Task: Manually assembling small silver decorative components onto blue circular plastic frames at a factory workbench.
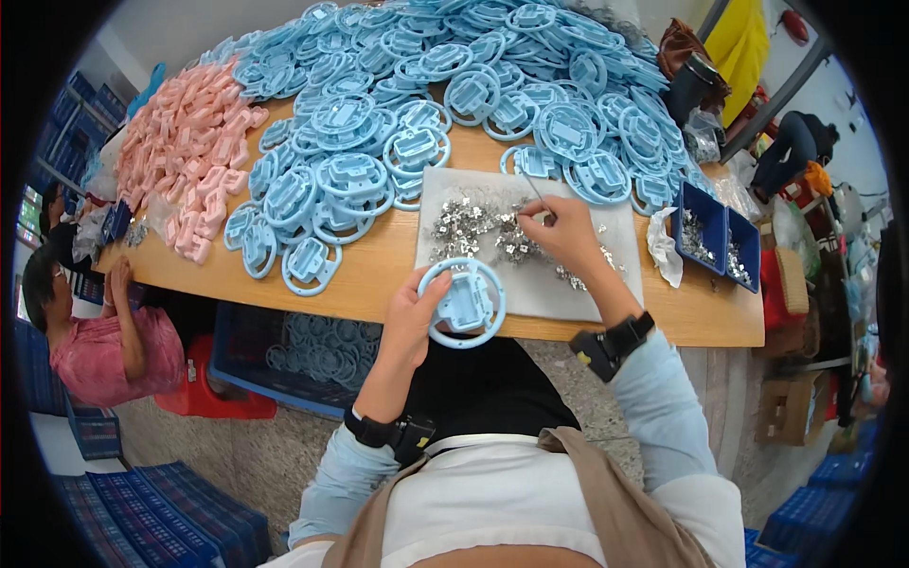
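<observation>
My left hand (413,314) is closed on a light-blue plastic wheel-shaped part (468,303), a ring with a recessed block in its middle. It is held up over the near edge of the table. My right hand (566,232) pinches thin metal tweezers (537,192), whose shaft slants up and left from the fingers. Beneath and beside that hand, small silvery metal pieces (461,223) lie in loose piles on a pale square mat (445,186). Whether the tweezers grip a piece is too small to tell.
Heaps of blue wheel-shaped parts (346,118) cover the table's far side, with pink plastic parts (185,142) at left. Two blue bins (702,223) of metal pieces and crumpled white paper (665,248) are at right. A person in pink (118,350) sits left; a blue crate (237,346) stands below.
</observation>
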The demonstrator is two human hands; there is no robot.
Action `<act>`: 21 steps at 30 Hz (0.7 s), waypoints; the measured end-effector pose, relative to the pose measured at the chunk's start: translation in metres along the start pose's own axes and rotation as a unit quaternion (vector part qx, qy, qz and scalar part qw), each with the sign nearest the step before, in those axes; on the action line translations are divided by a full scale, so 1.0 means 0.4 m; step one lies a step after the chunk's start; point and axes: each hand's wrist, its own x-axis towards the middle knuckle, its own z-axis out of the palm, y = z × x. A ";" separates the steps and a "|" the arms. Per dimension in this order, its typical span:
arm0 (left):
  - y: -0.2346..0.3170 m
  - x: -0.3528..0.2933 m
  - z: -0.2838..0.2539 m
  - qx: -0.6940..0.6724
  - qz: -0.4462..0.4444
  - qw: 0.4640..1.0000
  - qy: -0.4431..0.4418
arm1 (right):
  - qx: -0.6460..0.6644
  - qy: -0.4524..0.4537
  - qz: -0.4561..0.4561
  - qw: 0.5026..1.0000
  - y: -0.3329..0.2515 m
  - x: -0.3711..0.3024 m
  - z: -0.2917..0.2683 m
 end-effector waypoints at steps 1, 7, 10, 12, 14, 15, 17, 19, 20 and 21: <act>-0.010 0.014 0.013 0.005 0.007 1.000 0.004 | 0.034 0.004 0.019 0.999 -0.018 -0.030 0.002; -0.018 0.037 0.052 0.004 0.005 1.000 -0.022 | 0.148 0.023 -0.050 0.987 -0.099 -0.118 0.047; -0.021 0.035 0.059 0.009 0.011 1.000 -0.015 | 0.115 0.034 -0.091 0.989 -0.105 -0.124 0.054; -0.017 0.034 0.067 0.008 0.008 1.000 -0.019 | 0.064 0.063 -0.165 0.982 -0.094 -0.129 0.061; -0.022 0.033 0.068 0.011 0.015 1.000 -0.017 | 0.034 0.059 -0.200 0.977 -0.088 -0.140 0.058; -0.022 0.032 0.067 0.013 0.018 1.000 -0.016 | 0.018 0.058 -0.217 0.974 -0.088 -0.144 0.058; -0.017 0.031 0.072 0.032 0.017 0.999 -0.012 | -0.033 0.059 -0.232 0.970 -0.098 -0.155 0.052; -0.018 0.028 0.073 0.052 0.026 0.998 -0.010 | -0.062 0.065 -0.231 0.969 -0.107 -0.168 0.053; -0.020 0.027 0.074 0.062 0.036 0.997 -0.010 | -0.064 0.070 -0.222 0.970 -0.111 -0.178 0.056; -0.022 0.026 0.074 0.073 0.046 0.996 -0.009 | -0.067 0.075 -0.213 0.972 -0.113 -0.182 0.056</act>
